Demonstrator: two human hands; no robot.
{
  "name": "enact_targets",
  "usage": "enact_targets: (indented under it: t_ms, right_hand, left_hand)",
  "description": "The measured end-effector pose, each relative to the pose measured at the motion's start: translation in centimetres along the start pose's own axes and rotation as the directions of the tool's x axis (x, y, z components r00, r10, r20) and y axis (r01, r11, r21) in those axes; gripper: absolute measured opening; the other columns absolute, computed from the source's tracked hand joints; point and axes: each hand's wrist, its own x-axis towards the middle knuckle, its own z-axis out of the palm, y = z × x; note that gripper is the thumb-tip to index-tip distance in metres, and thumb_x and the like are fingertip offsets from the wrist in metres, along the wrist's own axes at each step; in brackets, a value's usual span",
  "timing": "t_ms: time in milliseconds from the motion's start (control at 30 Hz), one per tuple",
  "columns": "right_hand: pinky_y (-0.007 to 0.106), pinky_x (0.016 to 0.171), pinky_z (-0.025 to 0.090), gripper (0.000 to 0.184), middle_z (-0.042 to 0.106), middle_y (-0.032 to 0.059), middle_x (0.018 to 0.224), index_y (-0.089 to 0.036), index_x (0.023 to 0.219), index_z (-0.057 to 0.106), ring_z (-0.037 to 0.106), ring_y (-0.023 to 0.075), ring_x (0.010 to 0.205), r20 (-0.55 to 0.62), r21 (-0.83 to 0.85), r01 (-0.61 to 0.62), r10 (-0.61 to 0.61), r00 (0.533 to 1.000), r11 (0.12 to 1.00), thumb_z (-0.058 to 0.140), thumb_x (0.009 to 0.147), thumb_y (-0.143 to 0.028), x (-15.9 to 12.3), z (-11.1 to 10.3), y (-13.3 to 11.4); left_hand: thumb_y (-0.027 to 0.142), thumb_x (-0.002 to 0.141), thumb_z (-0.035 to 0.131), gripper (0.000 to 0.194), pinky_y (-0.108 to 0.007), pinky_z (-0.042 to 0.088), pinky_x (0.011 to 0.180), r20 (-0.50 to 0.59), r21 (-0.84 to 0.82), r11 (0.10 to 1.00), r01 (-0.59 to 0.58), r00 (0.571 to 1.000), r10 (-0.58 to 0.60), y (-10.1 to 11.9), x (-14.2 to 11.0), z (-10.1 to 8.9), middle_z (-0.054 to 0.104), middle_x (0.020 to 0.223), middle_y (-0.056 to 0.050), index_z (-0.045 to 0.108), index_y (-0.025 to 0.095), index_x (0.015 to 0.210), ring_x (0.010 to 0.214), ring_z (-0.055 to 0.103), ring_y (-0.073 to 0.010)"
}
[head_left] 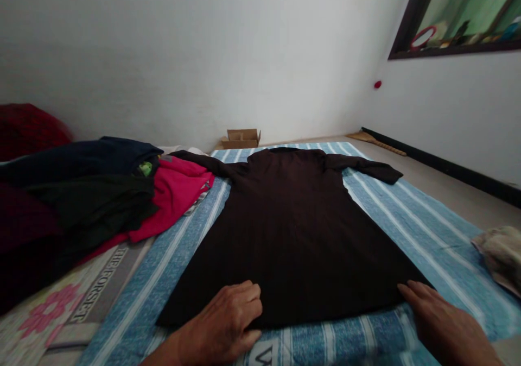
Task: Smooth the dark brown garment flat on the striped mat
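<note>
A dark brown long-sleeved garment (293,230) lies spread flat on a blue striped cloth (427,235), its sleeves stretched out to both sides at the far end. My left hand (226,320) rests on the garment's near hem, fingers curled loosely with nothing visible in them. Flat at the hem's right corner lies my right hand (439,320), fingers stretched out and touching the fabric's edge.
A pile of clothes, navy (81,159), black (93,208) and pink-red (179,192), sits at the left. A small cardboard box (242,138) stands by the far wall. A beige cloth (500,254) lies at the right edge. A patterned mat (61,306) shows under the pile.
</note>
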Motion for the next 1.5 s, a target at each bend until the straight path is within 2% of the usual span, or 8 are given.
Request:
enact_targets:
  t_ms: [133, 200, 300, 400, 500, 600, 1300, 1500]
  right_hand:
    - [0.025, 0.048, 0.053, 0.044, 0.071, 0.0062, 0.089, -0.023, 0.097, 0.070, 0.068, 0.0174, 0.065, 0.004, 0.156, 0.066, -0.068, 0.998, 0.985, 0.032, 0.079, -0.008, 2.9, -2.8, -1.8]
    - [0.030, 0.063, 0.057, 0.035, 0.070, 0.0074, 0.098, -0.023, 0.099, 0.068, 0.068, 0.0207, 0.081, -0.012, 0.241, 0.090, -0.090, 0.996, 0.966, 0.036, 0.087, -0.022, 5.6, -3.9, -3.7]
    - [0.038, 0.089, 0.050, 0.032, 0.064, 0.0097, 0.116, -0.021, 0.109, 0.065, 0.058, 0.0247, 0.110, -0.059, 0.347, 0.098, -0.082, 0.995, 0.933, 0.042, 0.090, -0.033, 9.6, -4.4, -7.0]
    - [0.043, 0.100, 0.041, 0.039, 0.054, 0.0118, 0.132, -0.018, 0.123, 0.058, 0.044, 0.0264, 0.126, -0.032, 0.441, 0.126, -0.125, 0.992, 0.889, 0.046, 0.091, -0.037, 11.9, -4.0, -9.8]
    - [0.050, 0.104, 0.033, 0.054, 0.041, 0.0122, 0.143, -0.021, 0.135, 0.047, 0.031, 0.0292, 0.134, 0.055, 0.515, 0.147, -0.203, 0.978, 0.844, 0.045, 0.090, -0.050, 12.2, -3.1, -11.2]
    - [0.053, 0.107, 0.026, 0.062, 0.031, 0.0115, 0.148, -0.024, 0.141, 0.037, 0.023, 0.0294, 0.137, 0.125, 0.561, 0.141, -0.252, 0.960, 0.815, 0.038, 0.089, -0.059, 11.6, -2.2, -11.7]
    - [0.054, 0.109, 0.020, 0.064, 0.024, 0.0094, 0.151, -0.026, 0.143, 0.031, 0.016, 0.0281, 0.139, 0.196, 0.594, 0.098, -0.261, 0.945, 0.799, 0.034, 0.089, -0.062, 11.3, -2.5, -11.8]
    - [0.053, 0.110, 0.020, 0.065, 0.022, 0.0096, 0.151, -0.026, 0.143, 0.031, 0.016, 0.0281, 0.139, 0.204, 0.594, 0.098, -0.267, 0.942, 0.798, 0.032, 0.090, -0.063, 11.5, -2.7, -11.8]
  left_hand:
    - [0.035, 0.078, 0.064, 0.024, -0.024, 0.040, 0.059, -0.100, -0.044, 0.999, -0.027, 0.995, 0.023, 0.3, 1.5, -0.9, 0.053, 0.072, 0.001, 0.051, 0.018, 0.068, 0.068, 0.051, -0.0126]
    - [0.033, 0.085, 0.057, 0.019, -0.026, 0.044, 0.066, -0.227, -0.050, 0.999, -0.015, 0.974, 0.003, 0.6, 3.0, -1.2, 0.058, 0.078, -0.002, 0.056, 0.017, 0.076, 0.074, 0.054, -0.0144]
    - [0.035, 0.087, 0.054, 0.024, -0.037, 0.045, 0.089, -0.334, -0.023, 1.000, 0.000, 0.942, -0.008, 1.0, 5.4, -0.9, 0.062, 0.109, -0.010, 0.060, 0.015, 0.099, 0.104, 0.055, -0.0222]
    - [0.047, 0.085, 0.055, 0.052, -0.048, 0.032, 0.105, -0.228, 0.025, 0.999, 0.030, 0.973, -0.024, 0.9, 6.8, 0.2, 0.043, 0.140, -0.015, 0.051, 0.014, 0.125, 0.132, 0.034, -0.0298]
    - [0.052, 0.086, 0.050, 0.067, -0.052, 0.023, 0.110, -0.062, 0.020, 0.997, 0.069, 0.996, -0.068, 0.6, 6.8, 1.5, 0.027, 0.150, -0.014, 0.035, 0.016, 0.140, 0.139, 0.020, -0.0288]
    - [0.047, 0.087, 0.051, 0.070, -0.052, 0.017, 0.112, 0.011, -0.006, 0.996, 0.091, 0.996, -0.091, 0.4, 6.4, 2.1, 0.017, 0.153, -0.011, 0.024, 0.020, 0.145, 0.141, 0.014, -0.0260]
    - [0.044, 0.082, 0.057, 0.075, -0.053, 0.018, 0.112, -0.034, -0.051, 0.995, 0.082, 0.996, -0.083, 0.3, 6.2, 2.3, 0.017, 0.153, -0.010, 0.023, 0.023, 0.145, 0.140, 0.014, -0.0277]
    - [0.044, 0.081, 0.059, 0.076, -0.053, 0.019, 0.111, 0.052, -0.091, 0.991, 0.096, 0.994, -0.092, 0.3, 6.3, 1.0, 0.017, 0.153, -0.011, 0.024, 0.022, 0.145, 0.140, 0.014, -0.0277]
